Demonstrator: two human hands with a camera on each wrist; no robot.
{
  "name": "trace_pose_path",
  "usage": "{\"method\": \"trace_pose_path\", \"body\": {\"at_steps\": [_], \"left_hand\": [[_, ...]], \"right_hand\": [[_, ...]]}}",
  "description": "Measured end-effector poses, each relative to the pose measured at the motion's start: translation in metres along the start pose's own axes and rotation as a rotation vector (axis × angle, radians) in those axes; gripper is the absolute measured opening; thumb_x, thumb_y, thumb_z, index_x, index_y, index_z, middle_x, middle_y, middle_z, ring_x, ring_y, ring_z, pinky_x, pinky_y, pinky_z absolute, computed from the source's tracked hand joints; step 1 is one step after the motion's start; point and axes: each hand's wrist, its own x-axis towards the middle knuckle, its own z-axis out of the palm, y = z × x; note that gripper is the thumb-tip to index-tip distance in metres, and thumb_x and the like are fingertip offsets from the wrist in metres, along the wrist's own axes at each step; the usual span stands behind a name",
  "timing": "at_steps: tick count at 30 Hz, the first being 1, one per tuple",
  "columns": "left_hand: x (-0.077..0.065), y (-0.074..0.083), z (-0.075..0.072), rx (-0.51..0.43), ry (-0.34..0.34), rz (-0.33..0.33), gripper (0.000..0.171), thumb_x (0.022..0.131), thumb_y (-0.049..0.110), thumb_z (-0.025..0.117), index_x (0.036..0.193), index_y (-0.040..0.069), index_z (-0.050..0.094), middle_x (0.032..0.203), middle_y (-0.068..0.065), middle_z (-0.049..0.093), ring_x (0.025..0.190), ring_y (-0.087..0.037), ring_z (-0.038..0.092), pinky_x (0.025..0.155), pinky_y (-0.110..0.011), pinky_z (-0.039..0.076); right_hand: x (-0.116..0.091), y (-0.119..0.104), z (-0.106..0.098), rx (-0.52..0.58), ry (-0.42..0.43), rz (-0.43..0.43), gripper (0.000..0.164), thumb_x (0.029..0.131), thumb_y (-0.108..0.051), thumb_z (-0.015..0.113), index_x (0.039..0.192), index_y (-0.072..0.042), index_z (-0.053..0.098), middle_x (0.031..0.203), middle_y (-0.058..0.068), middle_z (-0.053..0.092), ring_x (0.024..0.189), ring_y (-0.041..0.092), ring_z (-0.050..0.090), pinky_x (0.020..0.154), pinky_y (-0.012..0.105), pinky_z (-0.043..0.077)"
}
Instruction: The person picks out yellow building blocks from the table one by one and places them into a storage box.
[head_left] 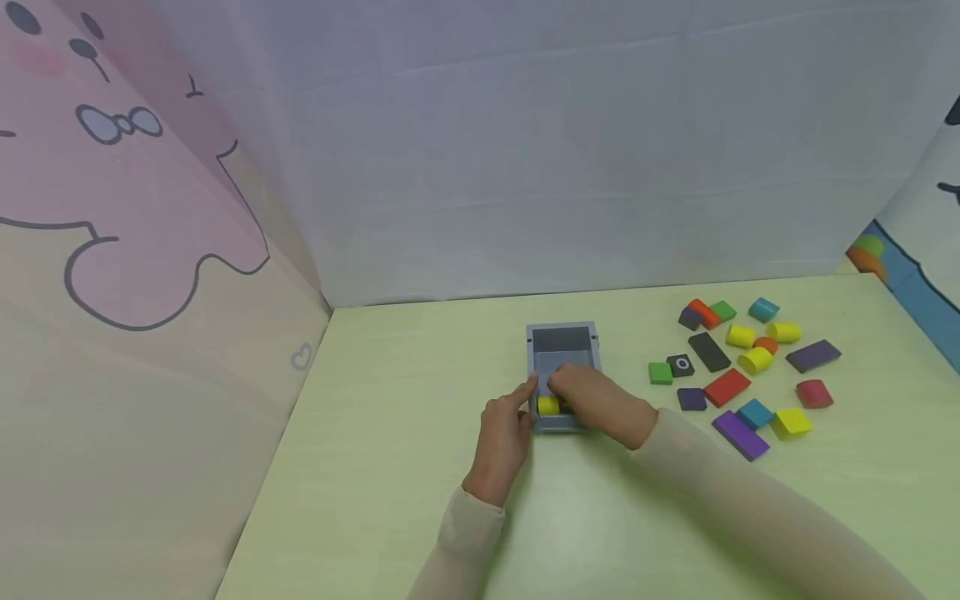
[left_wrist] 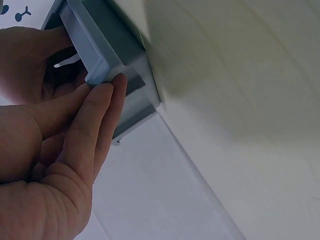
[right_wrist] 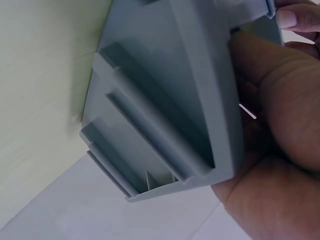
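Observation:
A grey rectangular box (head_left: 562, 333) stands on the table, and both hands are at its near end. My left hand (head_left: 501, 442) pinches the left rim near the front corner; in the left wrist view, thumb and fingertips meet around the wall's edge. My right hand (head_left: 600, 402) reaches down into the box with bent fingers. Its fingertips are hidden, so whether it holds a block does not show. Just left of those fingers, a yellow block (head_left: 548, 405) lies inside the box against the near wall. The right wrist view shows ribs on the outside of the grey box (right_wrist: 145, 115).
Loose colored blocks lie scattered on the right of the table (head_left: 405, 375), among them a red block (head_left: 727, 387), a purple block (head_left: 741, 435) and a black block (head_left: 709, 352). A white cloth wall (head_left: 525, 167) rises behind the table's back edge.

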Motion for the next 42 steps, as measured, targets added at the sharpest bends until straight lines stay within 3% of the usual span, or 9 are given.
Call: {"method": "trace_pose_path", "body": {"at_steps": [10, 19, 24, 32, 39, 42], "left_hand": [[0.0, 0.0, 0.0, 0.001, 0.015, 0.027, 0.056, 0.081, -0.008, 0.061, 0.13, 0.015, 0.047, 0.104, -0.017, 0.063, 0.039, 0.0, 0.024, 0.039, -0.019, 0.029], [0.0, 0.0, 0.0, -0.007, 0.007, 0.024, 0.054, 0.082, -0.007, 0.06, 0.13, 0.014, 0.047, 0.121, -0.012, 0.055, 0.039, 0.0, 0.027, 0.04, -0.017, 0.03], [-0.001, 0.0, 0.0, -0.013, 0.004, 0.017, 0.055, 0.082, -0.007, 0.06, 0.13, 0.013, 0.047, 0.101, -0.016, 0.064, 0.038, 0.0, 0.026, 0.038, -0.018, 0.028], [0.0, 0.001, 0.0, -0.021, 0.012, 0.008, 0.055, 0.081, -0.008, 0.06, 0.13, 0.015, 0.048, 0.082, -0.015, 0.064, 0.039, -0.001, 0.024, 0.038, -0.02, 0.027], [0.001, 0.0, -0.001, -0.036, 0.018, 0.027, 0.058, 0.078, -0.008, 0.063, 0.129, 0.015, 0.048, 0.115, -0.014, 0.059, 0.041, 0.0, 0.03, 0.04, -0.021, 0.032], [0.001, -0.001, -0.001, -0.032, 0.017, 0.025, 0.058, 0.078, -0.008, 0.063, 0.129, 0.015, 0.048, 0.118, -0.012, 0.057, 0.043, 0.0, 0.034, 0.041, -0.021, 0.034]], "right_hand": [[0.002, 0.0, 0.002, -0.022, -0.015, 0.02, 0.02, 0.076, 0.008, 0.063, 0.073, -0.008, 0.051, 0.068, 0.001, 0.047, 0.062, 0.014, 0.042, 0.058, 0.031, 0.042], [0.003, -0.001, 0.0, -0.034, -0.029, 0.024, 0.019, 0.076, 0.009, 0.064, 0.075, -0.006, 0.052, 0.071, 0.003, 0.049, 0.065, 0.015, 0.044, 0.061, 0.032, 0.043], [0.003, -0.001, -0.001, -0.029, -0.058, 0.038, 0.018, 0.077, 0.008, 0.063, 0.077, -0.007, 0.053, 0.074, 0.003, 0.051, 0.068, 0.015, 0.046, 0.063, 0.033, 0.044], [0.001, 0.0, -0.004, -0.035, -0.075, 0.025, 0.018, 0.077, 0.01, 0.062, 0.076, -0.006, 0.053, 0.074, 0.005, 0.051, 0.067, 0.015, 0.046, 0.063, 0.033, 0.045], [-0.001, -0.001, -0.01, -0.047, -0.059, 0.035, 0.014, 0.079, 0.008, 0.06, 0.081, -0.005, 0.057, 0.078, 0.005, 0.055, 0.069, 0.015, 0.046, 0.066, 0.034, 0.046], [-0.001, -0.001, -0.015, -0.042, -0.049, 0.04, 0.013, 0.078, 0.008, 0.06, 0.083, -0.004, 0.059, 0.078, 0.004, 0.056, 0.069, 0.015, 0.046, 0.067, 0.033, 0.046]]}}
